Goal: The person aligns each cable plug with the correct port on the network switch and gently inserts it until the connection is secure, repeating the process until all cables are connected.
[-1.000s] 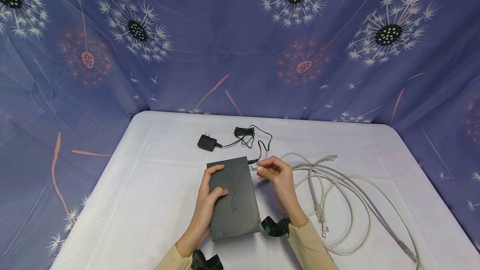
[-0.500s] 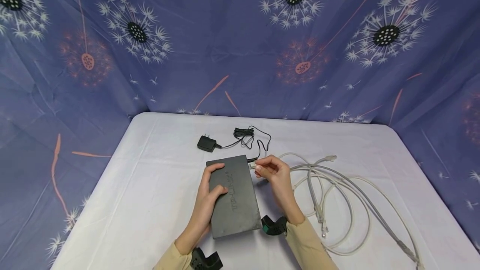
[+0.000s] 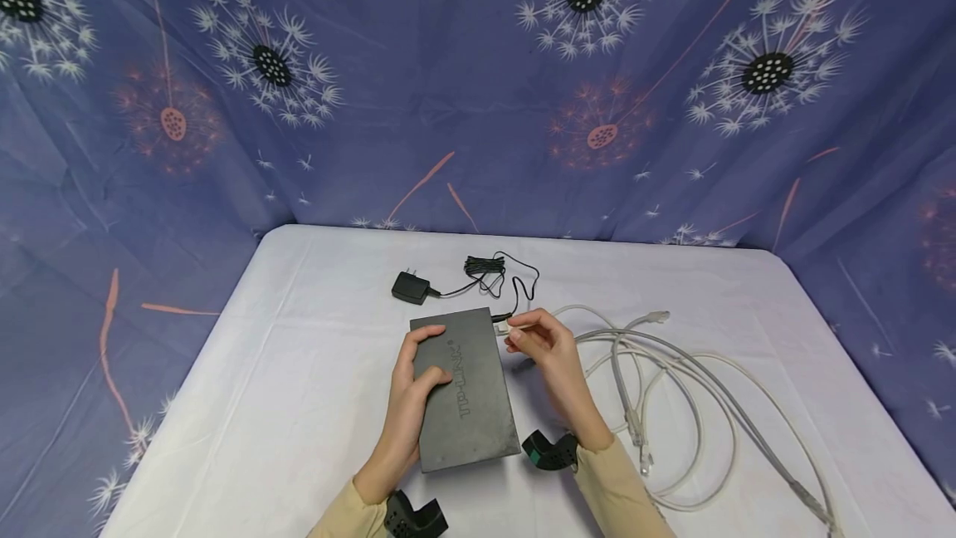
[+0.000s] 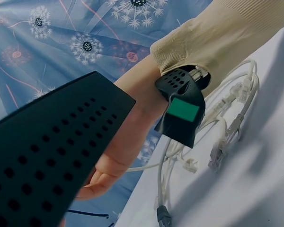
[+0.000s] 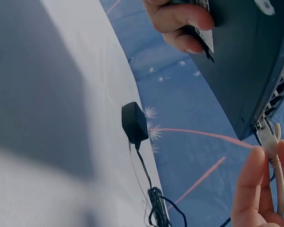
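A dark grey network switch (image 3: 474, 430) with TP-LINK lettering is held up by my left hand (image 3: 407, 401). The thumb lies on its top, and in the right wrist view other fingers (image 5: 182, 19) grip its underside. My right hand (image 3: 548, 351) pinches the plug (image 5: 266, 139) of a white Ethernet cable between thumb and fingertips. That plug sits at the end of the row of ports (image 5: 280, 87), its tip at the opening. Beside it, the black power lead (image 3: 502, 318) meets the same side of the switch. A vented wall (image 4: 61, 146) of the switch faces the left wrist camera.
At the back of the white table (image 3: 299, 388) lies a black power adapter (image 3: 411, 287) with a bundled cord (image 3: 485, 266). Loose white and grey Ethernet cables (image 3: 698, 471) coil to the right. A patterned blue curtain (image 3: 418, 90) hangs behind.
The switch has tilted slightly, and its lettering shows more plainly. Both hands keep their holds, the right one still pinching the plug at the ports.
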Demonstrator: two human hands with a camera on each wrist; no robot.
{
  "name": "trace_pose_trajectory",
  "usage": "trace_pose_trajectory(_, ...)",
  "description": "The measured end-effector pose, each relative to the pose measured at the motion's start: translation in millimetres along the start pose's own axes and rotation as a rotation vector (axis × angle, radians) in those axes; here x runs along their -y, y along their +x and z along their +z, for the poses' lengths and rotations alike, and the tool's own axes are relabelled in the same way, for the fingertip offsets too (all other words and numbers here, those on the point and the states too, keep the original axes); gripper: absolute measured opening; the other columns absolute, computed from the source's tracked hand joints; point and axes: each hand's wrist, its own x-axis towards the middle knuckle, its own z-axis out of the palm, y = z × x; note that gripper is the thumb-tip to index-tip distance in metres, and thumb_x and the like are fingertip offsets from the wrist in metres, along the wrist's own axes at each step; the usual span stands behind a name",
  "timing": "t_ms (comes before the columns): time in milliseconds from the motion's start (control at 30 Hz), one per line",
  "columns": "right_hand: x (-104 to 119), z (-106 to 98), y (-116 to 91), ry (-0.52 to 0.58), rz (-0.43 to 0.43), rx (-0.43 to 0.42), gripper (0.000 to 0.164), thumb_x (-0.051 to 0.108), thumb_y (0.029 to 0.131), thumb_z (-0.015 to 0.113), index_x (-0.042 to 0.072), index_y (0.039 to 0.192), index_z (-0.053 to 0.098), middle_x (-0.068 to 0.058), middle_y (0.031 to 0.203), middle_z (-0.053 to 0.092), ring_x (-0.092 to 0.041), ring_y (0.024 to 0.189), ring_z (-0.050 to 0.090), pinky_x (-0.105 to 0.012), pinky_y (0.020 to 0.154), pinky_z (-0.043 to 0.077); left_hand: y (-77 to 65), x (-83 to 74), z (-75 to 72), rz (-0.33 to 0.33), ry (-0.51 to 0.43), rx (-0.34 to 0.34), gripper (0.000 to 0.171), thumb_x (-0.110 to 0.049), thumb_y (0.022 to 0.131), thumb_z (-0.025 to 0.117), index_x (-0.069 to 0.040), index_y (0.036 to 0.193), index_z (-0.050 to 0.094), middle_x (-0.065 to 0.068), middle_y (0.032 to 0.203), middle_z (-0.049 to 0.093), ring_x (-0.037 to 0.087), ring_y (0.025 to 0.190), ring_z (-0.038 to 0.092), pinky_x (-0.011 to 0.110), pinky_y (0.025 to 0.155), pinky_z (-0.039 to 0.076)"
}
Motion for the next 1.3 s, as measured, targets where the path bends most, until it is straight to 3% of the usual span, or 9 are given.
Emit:
trace_pose_trajectory(233, -0.1, -5.9, -4.6, -0.008, -0.019, 0.066, 0.027, -0.002, 0.091, 0.058, -0.015, 0.114, 0.054, -0.007, 0.091, 0.064, -0.017, 0.081, 0.063, -0.03, 0.073, 0.052, 1.5, -0.8, 0.6, -0.001, 0.008, -0.014, 0.058, 0.003, 0.077, 0.049, -0.02, 0.13, 0.05, -0.001, 0.142, 0.035, 0.022, 0.12, 0.037, 0.042, 0.095, 0.028)
trace_pose_trajectory(433, 1.0, -10.7, -7.1, -0.019, -0.038, 0.086, 0.031, -0.002, 0.091, 0.058, -0.014, 0.119, 0.053, -0.013, 0.097, 0.064, -0.017, 0.082, 0.063, -0.032, 0.074, 0.052, 1.7, -1.1, 1.1, -0.006, 0.007, -0.017, 0.058, 0.003, 0.077, 0.049, -0.02, 0.13, 0.05, 0.0, 0.141, 0.036, 0.023, 0.117, 0.038, 0.042, 0.093, 0.029)
trace_pose_trajectory(600, 1.7, -16.9, -9.0, -0.019, -0.057, 0.041, 0.031, -0.005, 0.091, 0.056, -0.014, 0.12, 0.05, -0.017, 0.097, 0.063, -0.018, 0.08, 0.064, -0.032, 0.072, 0.053, 1.5, -1.0, 0.2, -0.002, 0.008, -0.014, 0.058, 0.004, 0.076, 0.048, -0.015, 0.131, 0.05, 0.003, 0.141, 0.037, 0.024, 0.118, 0.038, 0.041, 0.094, 0.028)
trace_pose_trajectory(800, -0.4, -28.9, -12.0, 0.014, -0.021, -0.037, 0.033, -0.006, 0.091, 0.054, -0.013, 0.123, 0.047, -0.013, 0.095, 0.064, -0.02, 0.08, 0.063, -0.032, 0.072, 0.053, 1.8, 0.4, -2.1, -0.003, 0.005, -0.017, 0.058, 0.005, 0.076, 0.048, -0.015, 0.131, 0.049, 0.004, 0.14, 0.038, 0.024, 0.118, 0.038, 0.041, 0.094, 0.028)
trace_pose_trajectory(1067, -6.3, -43.0, -16.2, 0.007, -0.012, -0.075, 0.033, -0.007, 0.092, 0.052, -0.015, 0.123, 0.044, -0.008, 0.092, 0.065, -0.02, 0.08, 0.064, -0.031, 0.072, 0.053, 2.6, 2.6, -2.5, -0.001, -0.009, -0.017, 0.057, 0.004, 0.077, 0.047, -0.013, 0.131, 0.048, 0.004, 0.142, 0.035, 0.024, 0.12, 0.035, 0.041, 0.095, 0.026)
trace_pose_trajectory(1300, -13.3, -49.4, -18.8, 0.002, 0.01, -0.101, 0.031, -0.01, 0.091, 0.051, -0.017, 0.121, 0.046, -0.02, 0.093, 0.065, -0.02, 0.077, 0.064, -0.031, 0.07, 0.053, 3.0, 2.8, -2.0, -0.001, -0.005, -0.022, 0.056, 0.003, 0.078, 0.047, -0.013, 0.131, 0.049, 0.003, 0.142, 0.035, 0.024, 0.12, 0.035, 0.042, 0.095, 0.025)
